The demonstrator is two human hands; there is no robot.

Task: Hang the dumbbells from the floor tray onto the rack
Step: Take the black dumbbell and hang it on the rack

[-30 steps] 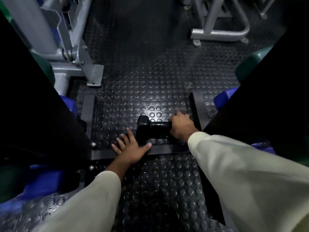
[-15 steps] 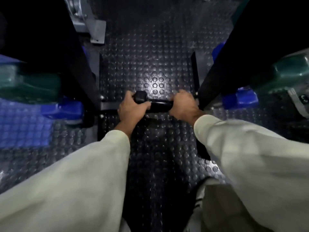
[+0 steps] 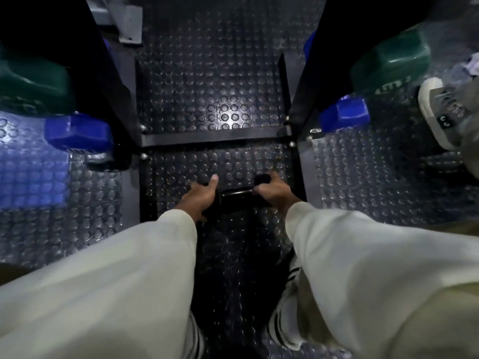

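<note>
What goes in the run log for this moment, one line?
left hand: grips black dumbbell end | right hand: grips other end | dumbbell: near side of tray bar | rack: blue, green dumbbells hung

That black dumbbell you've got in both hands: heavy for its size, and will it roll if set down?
Probably heavy: both the left hand and right hand grip the black dumbbell. Its glossy handle may be slippery. Whether it would roll is unclear; its ends are hidden by the hands.

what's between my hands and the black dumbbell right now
Nothing visible: the left hand and right hand are both already on the black dumbbell, one at each end.
</note>
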